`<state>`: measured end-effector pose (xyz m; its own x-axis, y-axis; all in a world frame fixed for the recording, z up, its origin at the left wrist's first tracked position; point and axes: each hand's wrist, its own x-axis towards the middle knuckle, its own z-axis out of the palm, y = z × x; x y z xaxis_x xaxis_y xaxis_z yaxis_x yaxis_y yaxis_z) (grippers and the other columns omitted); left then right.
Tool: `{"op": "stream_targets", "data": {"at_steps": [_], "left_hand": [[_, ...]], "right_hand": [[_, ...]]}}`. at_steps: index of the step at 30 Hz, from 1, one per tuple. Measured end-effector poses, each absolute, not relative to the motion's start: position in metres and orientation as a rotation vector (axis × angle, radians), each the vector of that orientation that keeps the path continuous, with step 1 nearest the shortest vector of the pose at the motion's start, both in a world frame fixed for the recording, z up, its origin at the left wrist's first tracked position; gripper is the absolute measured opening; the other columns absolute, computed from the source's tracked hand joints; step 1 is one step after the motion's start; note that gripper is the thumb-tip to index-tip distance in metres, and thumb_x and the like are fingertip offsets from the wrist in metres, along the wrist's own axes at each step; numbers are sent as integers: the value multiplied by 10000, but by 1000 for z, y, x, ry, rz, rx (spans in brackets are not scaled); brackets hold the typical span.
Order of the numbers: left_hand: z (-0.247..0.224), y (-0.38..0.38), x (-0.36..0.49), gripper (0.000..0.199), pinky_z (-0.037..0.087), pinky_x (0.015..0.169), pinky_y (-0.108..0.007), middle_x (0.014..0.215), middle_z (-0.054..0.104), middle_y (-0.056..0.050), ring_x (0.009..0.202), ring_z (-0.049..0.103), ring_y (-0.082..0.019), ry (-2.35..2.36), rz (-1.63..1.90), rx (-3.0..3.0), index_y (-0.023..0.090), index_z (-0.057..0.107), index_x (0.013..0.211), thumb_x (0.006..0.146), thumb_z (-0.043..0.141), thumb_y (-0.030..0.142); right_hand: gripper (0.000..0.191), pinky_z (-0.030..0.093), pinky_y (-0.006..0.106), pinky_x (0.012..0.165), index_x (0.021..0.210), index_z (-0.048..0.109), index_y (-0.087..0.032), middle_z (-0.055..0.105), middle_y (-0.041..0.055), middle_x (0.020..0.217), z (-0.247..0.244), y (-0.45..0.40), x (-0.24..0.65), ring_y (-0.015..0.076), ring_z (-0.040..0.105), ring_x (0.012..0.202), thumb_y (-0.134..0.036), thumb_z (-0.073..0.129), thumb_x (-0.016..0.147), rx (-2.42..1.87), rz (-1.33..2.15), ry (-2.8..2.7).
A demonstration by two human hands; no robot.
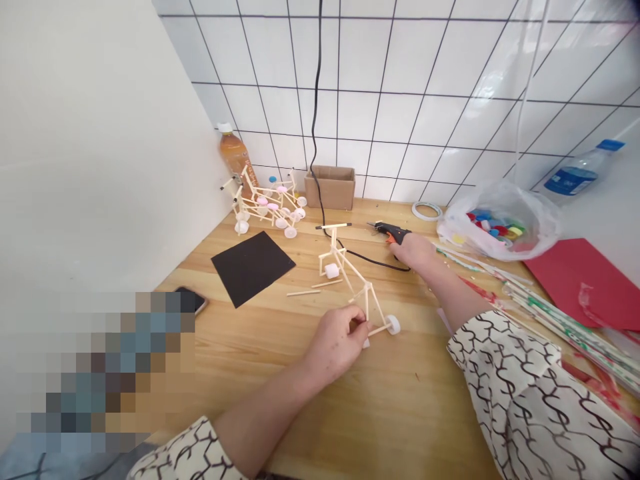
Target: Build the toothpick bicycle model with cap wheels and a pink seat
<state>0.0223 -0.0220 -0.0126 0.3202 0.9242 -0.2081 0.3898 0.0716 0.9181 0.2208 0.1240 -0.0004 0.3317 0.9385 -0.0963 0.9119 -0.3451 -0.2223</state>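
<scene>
The left hand is pinching the lower end of a stick model, its fingers pressed together on the sticks, with a cap wheel lying just beyond the fingertips. The model is resting on a wooden table. The right hand is touching a glue gun at its fingertips, but I cannot tell whether those fingers are closing. A black card is lying well beyond the left fingers.

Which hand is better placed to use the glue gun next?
Probably the right hand: it is already at the black glue gun, while the left hand is busy gripping the wooden stick model.
</scene>
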Motion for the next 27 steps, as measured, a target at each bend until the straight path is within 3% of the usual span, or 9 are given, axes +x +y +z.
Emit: {"op": "stream_targets", "data": {"at_steps": [6,10,13,17,20,23,27], "left_hand": [[-13,-22,21,168,400,515,-219,566,588,12,526,567,-130,1244,625,1518,180,507,640,769,497,287],[-12,-22,21,169,406,527,-221,570,594,10,545,583,-137,1242,624,1531,179,508,643,771,497,289],[-12,-22,20,167,409,533,-221,579,593,8,548,588,-137,1235,621,1523,178,503,646,772,494,288],[-12,-22,20,163,404,528,-222,627,605,-1,550,583,-134,1237,615,1536,177,505,651,771,490,286],[-13,-22,21,164,399,522,-222,614,595,1,542,576,-134,1241,616,1534,178,502,651,772,486,289],[-13,-22,21,167,393,512,-222,592,584,6,530,572,-135,1236,614,1515,180,501,655,774,482,297],[-13,-23,21,170,387,501,-219,590,583,6,517,569,-133,1225,615,1484,180,496,653,774,481,298]], "right_hand": [[277,501,379,767,1080,570,-140,614,72,1052,4,122,227,182,608,886,-326,521,879,-2349,301,-1590],[283,468,370,719,1060,559,-97,641,155,964,16,115,235,268,602,892,-275,415,895,-2202,204,-1497],[279,437,374,710,1021,553,-145,634,165,941,28,106,241,296,578,907,-272,343,889,-2081,128,-1464],[279,428,364,684,836,541,-212,603,108,807,41,90,248,253,561,790,-334,298,899,-1933,88,-1457],[225,421,353,635,740,499,-214,535,55,682,48,78,254,205,512,658,-352,379,872,-1753,81,-1380],[155,422,323,576,778,500,-199,475,3,642,52,68,261,151,456,575,-351,502,811,-1520,132,-1300],[247,459,290,574,914,512,-200,535,-4,743,53,54,272,122,498,593,-381,579,760,-1390,163,-1274]]}}
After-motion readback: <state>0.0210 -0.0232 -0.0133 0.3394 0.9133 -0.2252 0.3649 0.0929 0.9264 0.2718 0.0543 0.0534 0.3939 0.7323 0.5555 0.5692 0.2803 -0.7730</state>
